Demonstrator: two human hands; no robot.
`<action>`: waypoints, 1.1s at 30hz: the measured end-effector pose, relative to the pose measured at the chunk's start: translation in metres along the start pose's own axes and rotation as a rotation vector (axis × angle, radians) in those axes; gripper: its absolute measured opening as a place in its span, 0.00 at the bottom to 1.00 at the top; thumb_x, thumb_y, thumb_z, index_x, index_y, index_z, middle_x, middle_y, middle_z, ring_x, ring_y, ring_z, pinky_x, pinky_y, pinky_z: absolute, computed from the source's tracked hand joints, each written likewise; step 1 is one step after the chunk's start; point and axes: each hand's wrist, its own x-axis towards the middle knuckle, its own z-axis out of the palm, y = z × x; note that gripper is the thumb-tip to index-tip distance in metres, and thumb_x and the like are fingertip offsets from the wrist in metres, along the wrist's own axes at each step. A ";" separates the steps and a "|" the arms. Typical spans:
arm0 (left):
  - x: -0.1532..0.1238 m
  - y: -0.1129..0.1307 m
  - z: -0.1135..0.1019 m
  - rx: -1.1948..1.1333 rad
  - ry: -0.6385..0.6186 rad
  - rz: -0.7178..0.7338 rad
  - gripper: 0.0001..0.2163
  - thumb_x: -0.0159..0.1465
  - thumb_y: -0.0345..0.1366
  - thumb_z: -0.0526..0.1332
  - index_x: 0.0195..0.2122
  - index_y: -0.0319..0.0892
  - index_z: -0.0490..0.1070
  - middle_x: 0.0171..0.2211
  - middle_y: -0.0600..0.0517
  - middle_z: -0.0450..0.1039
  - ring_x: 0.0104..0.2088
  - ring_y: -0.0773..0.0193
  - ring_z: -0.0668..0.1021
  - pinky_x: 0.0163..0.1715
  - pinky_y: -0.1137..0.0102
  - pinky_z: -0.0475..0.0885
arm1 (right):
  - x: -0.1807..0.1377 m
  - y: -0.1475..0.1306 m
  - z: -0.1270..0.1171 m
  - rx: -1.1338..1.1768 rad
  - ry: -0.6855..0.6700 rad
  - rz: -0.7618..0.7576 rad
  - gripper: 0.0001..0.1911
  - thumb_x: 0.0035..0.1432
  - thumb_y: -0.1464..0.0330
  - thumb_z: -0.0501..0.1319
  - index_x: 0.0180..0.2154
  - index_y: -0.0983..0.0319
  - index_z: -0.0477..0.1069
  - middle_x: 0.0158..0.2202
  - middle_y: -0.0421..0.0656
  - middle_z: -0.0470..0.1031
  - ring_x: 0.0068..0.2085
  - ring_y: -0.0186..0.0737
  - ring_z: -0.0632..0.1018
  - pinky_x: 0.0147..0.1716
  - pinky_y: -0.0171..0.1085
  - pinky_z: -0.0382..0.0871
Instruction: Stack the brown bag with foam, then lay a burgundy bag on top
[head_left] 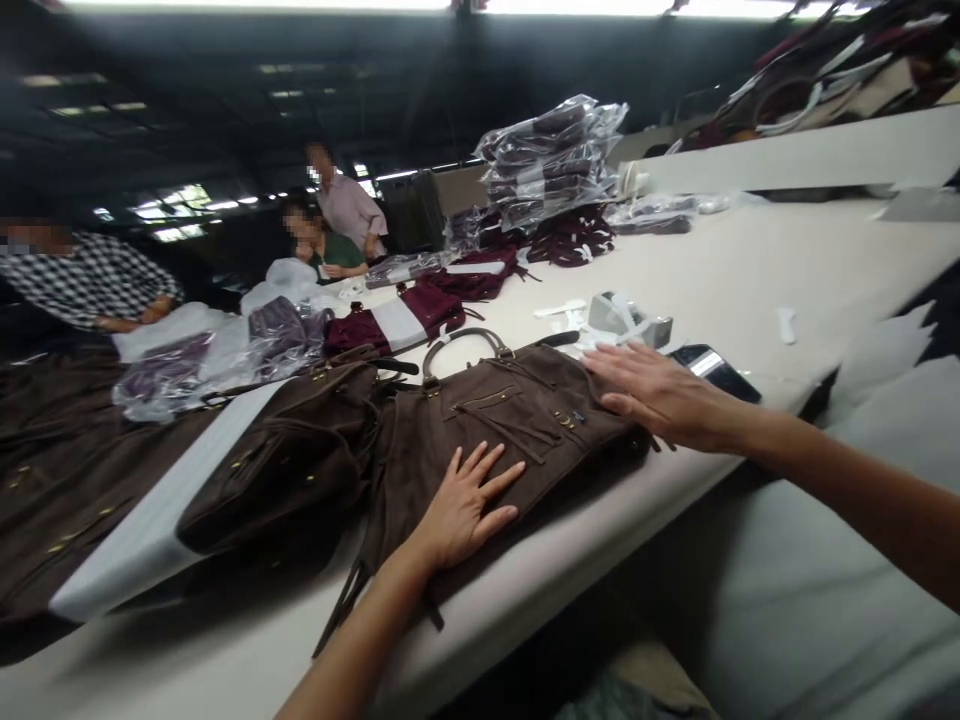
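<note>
A dark brown handbag lies flat on the table in front of me, its looped handle pointing away. Gold-coloured zips and fittings show on its front. My left hand rests on the bag's near side with fingers spread. At the bag's right end, my right hand lies flat with fingers stretched out along its edge. Just left of this bag sits another brown bag with a white paper band around it.
Maroon bags and plastic-wrapped bags are piled farther back. A grey block with white strips and a dark phone-like device lie beyond my right hand. Several people sit or stand along the far left side, one in a checked shirt.
</note>
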 end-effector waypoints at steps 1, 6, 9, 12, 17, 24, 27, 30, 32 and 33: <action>0.001 -0.001 -0.001 0.005 0.003 0.000 0.26 0.69 0.53 0.48 0.67 0.61 0.47 0.70 0.51 0.44 0.69 0.49 0.48 0.64 0.41 0.43 | 0.013 -0.008 -0.009 -0.024 0.044 -0.014 0.28 0.71 0.56 0.44 0.68 0.57 0.49 0.68 0.41 0.54 0.68 0.49 0.54 0.66 0.54 0.44; 0.001 0.001 -0.001 0.030 0.022 -0.010 0.25 0.68 0.53 0.49 0.66 0.63 0.48 0.70 0.51 0.43 0.69 0.48 0.48 0.63 0.39 0.44 | 0.009 -0.029 0.061 -0.069 0.142 0.111 0.32 0.69 0.54 0.46 0.68 0.60 0.47 0.68 0.48 0.51 0.68 0.52 0.52 0.65 0.57 0.45; 0.001 0.002 0.000 0.053 0.029 0.003 0.25 0.68 0.53 0.50 0.65 0.63 0.50 0.70 0.50 0.44 0.68 0.47 0.50 0.62 0.38 0.45 | -0.018 -0.023 0.124 -0.039 0.043 0.228 0.27 0.70 0.58 0.45 0.66 0.61 0.55 0.64 0.49 0.61 0.66 0.47 0.58 0.65 0.55 0.46; 0.000 0.000 0.005 0.089 0.050 0.017 0.24 0.68 0.50 0.50 0.65 0.63 0.50 0.69 0.51 0.46 0.68 0.48 0.52 0.62 0.38 0.47 | -0.026 -0.019 0.131 0.021 -0.067 0.285 0.29 0.70 0.55 0.44 0.65 0.62 0.58 0.64 0.50 0.60 0.66 0.47 0.59 0.66 0.53 0.44; 0.007 -0.020 0.023 0.136 0.122 0.042 0.22 0.68 0.46 0.51 0.64 0.60 0.55 0.68 0.51 0.50 0.67 0.48 0.55 0.61 0.38 0.50 | -0.004 -0.025 0.076 0.095 -0.094 0.292 0.36 0.68 0.48 0.42 0.67 0.64 0.52 0.67 0.50 0.55 0.68 0.47 0.54 0.66 0.54 0.39; 0.012 -0.029 0.029 0.150 0.121 0.064 0.21 0.67 0.46 0.48 0.62 0.59 0.60 0.67 0.51 0.52 0.67 0.48 0.56 0.59 0.38 0.53 | -0.024 -0.033 0.103 -0.006 -0.010 0.504 0.28 0.70 0.55 0.44 0.63 0.65 0.59 0.67 0.49 0.54 0.68 0.44 0.53 0.67 0.53 0.37; 0.010 -0.024 0.025 0.148 0.121 0.047 0.21 0.67 0.46 0.49 0.61 0.58 0.62 0.67 0.50 0.54 0.67 0.48 0.56 0.59 0.38 0.53 | -0.057 -0.042 0.109 0.053 0.026 0.401 0.26 0.69 0.58 0.49 0.62 0.63 0.60 0.66 0.48 0.57 0.68 0.43 0.55 0.67 0.53 0.37; 0.009 -0.022 0.024 0.132 0.149 0.043 0.21 0.67 0.46 0.48 0.61 0.57 0.62 0.67 0.50 0.54 0.67 0.47 0.56 0.60 0.37 0.52 | -0.112 -0.062 0.114 0.145 0.254 0.419 0.21 0.66 0.64 0.53 0.59 0.59 0.65 0.63 0.45 0.64 0.64 0.41 0.63 0.65 0.48 0.52; 0.009 -0.025 0.027 0.115 0.157 0.051 0.21 0.68 0.47 0.47 0.61 0.57 0.62 0.67 0.51 0.54 0.67 0.47 0.56 0.59 0.37 0.53 | -0.158 -0.074 0.120 0.210 0.419 0.605 0.17 0.65 0.66 0.53 0.54 0.58 0.70 0.58 0.46 0.70 0.58 0.41 0.71 0.57 0.44 0.65; 0.009 -0.027 0.029 0.109 0.160 0.057 0.22 0.68 0.47 0.46 0.61 0.58 0.62 0.67 0.51 0.54 0.67 0.47 0.56 0.59 0.37 0.53 | -0.182 -0.076 0.121 0.229 0.483 0.727 0.16 0.64 0.65 0.54 0.51 0.59 0.72 0.55 0.48 0.73 0.52 0.42 0.76 0.52 0.43 0.70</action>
